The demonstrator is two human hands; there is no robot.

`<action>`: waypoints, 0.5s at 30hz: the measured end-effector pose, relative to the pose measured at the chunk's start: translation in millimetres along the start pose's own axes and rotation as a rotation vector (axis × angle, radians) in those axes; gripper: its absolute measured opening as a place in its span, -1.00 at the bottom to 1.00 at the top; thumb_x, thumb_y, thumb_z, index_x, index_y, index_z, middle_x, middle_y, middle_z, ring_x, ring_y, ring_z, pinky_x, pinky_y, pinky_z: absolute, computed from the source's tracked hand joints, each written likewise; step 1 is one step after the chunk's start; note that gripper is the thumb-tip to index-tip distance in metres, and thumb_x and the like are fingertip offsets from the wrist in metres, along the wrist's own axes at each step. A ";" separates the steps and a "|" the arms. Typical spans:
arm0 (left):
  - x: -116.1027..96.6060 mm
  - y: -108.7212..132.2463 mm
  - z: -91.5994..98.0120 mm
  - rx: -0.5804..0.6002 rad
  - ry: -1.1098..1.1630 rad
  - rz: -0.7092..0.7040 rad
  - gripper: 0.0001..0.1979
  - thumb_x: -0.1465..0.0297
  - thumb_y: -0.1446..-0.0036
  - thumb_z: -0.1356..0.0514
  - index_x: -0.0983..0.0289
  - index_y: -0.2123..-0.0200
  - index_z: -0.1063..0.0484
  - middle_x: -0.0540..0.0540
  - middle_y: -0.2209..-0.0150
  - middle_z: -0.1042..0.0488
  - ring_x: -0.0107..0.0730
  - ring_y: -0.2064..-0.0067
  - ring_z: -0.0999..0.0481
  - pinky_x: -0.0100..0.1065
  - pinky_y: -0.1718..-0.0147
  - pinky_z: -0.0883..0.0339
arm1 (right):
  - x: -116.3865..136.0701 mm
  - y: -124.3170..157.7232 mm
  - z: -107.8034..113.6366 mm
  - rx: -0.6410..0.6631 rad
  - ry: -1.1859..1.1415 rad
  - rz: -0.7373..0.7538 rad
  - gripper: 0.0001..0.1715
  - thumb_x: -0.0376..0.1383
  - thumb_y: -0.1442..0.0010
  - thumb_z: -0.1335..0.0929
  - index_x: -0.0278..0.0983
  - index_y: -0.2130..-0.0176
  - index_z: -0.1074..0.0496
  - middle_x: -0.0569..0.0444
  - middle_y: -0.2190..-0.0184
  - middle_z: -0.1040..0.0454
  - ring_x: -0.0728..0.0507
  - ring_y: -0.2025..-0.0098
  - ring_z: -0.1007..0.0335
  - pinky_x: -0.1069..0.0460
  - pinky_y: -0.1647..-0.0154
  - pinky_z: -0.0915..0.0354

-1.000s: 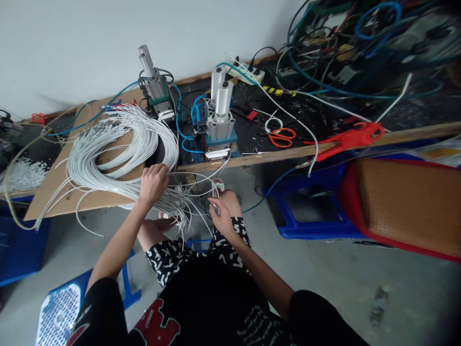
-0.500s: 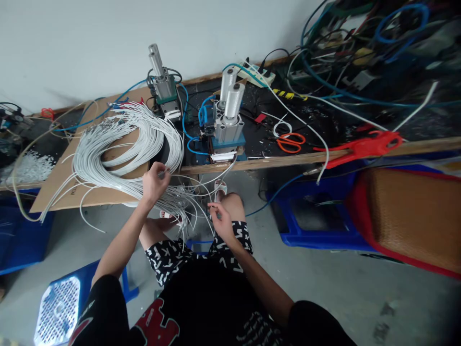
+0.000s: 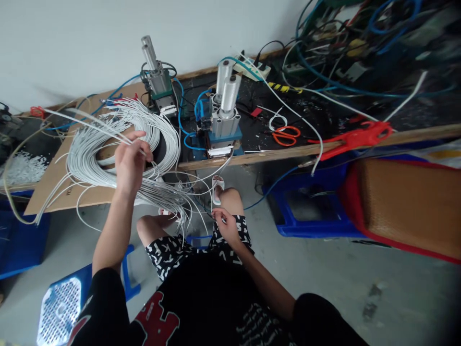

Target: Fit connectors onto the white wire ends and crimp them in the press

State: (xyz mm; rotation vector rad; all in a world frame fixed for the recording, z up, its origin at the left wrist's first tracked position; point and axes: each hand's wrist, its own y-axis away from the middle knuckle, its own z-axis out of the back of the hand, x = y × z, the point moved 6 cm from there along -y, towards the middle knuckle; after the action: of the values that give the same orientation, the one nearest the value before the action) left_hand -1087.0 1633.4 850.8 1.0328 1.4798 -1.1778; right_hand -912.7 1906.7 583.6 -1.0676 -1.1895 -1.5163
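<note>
My left hand (image 3: 130, 161) is raised over the bundle, its fingers closed around a few white cables (image 3: 95, 126) whose lengths stretch out to the upper left. Below it a large coiled bundle of white cables (image 3: 86, 158) lies on a cardboard sheet (image 3: 46, 197), loose ends hanging over the table's front edge. My right hand (image 3: 226, 227) is above my right knee, thumb and fingertips pinched together near hanging cable ends. What it pinches is too small to make out. In front of it stands a pneumatic press (image 3: 225, 122) with two silver cylinders and a blue base.
Another press (image 3: 158, 81) stands farther back. Orange-handled scissors (image 3: 286, 136) and a red air gun (image 3: 363, 139) lie to the right near the table edge (image 3: 259, 157). Blue stools (image 3: 306, 226) stand below. White scraps (image 3: 27, 168) are piled at left.
My left hand has moved up and left, and white cables now extend from it across the coil. My right hand has shifted slightly down. The whole view has shifted a little.
</note>
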 end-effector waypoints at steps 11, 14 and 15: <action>24.5 105.2 -108.4 0.903 -0.247 0.303 -0.60 0.01 -0.22 -0.27 0.22 0.43 -0.49 0.00 0.56 -0.37 -0.40 0.48 -0.33 -0.37 0.48 -0.26 | 171.9 1.1 4.4 -0.053 -0.348 0.268 -0.46 0.02 -0.44 -0.22 -0.11 -0.28 -0.33 -0.05 -0.18 -0.51 -0.17 -0.15 -0.50 -0.12 -0.13 -0.48; 57.1 124.9 -120.6 1.021 -0.326 0.289 -0.53 -0.01 -0.29 -0.17 0.25 0.44 -0.50 0.05 0.47 -0.46 -0.37 0.41 -0.39 -0.35 0.33 -0.32 | 189.5 -9.6 4.3 0.050 -0.440 0.205 -0.43 0.10 -0.42 -0.21 -0.14 -0.18 -0.45 -0.03 0.00 -0.62 -0.12 0.14 -0.58 0.04 0.39 -0.46; 65.1 126.6 -121.2 1.024 -0.363 0.262 -0.52 -0.01 -0.33 -0.12 0.25 0.42 -0.49 0.06 0.44 -0.47 -0.36 0.38 -0.42 -0.34 0.28 -0.34 | 190.2 -12.6 3.4 0.093 -0.463 0.177 -0.43 0.11 -0.40 -0.23 -0.16 -0.12 -0.50 -0.02 0.08 -0.64 -0.10 0.24 -0.56 0.07 0.49 -0.38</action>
State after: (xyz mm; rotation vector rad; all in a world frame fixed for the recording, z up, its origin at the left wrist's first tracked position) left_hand -997.5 1778.8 774.6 1.4957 0.3741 -1.8442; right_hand -965.9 1885.1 765.3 -1.4684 -1.4165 -1.0964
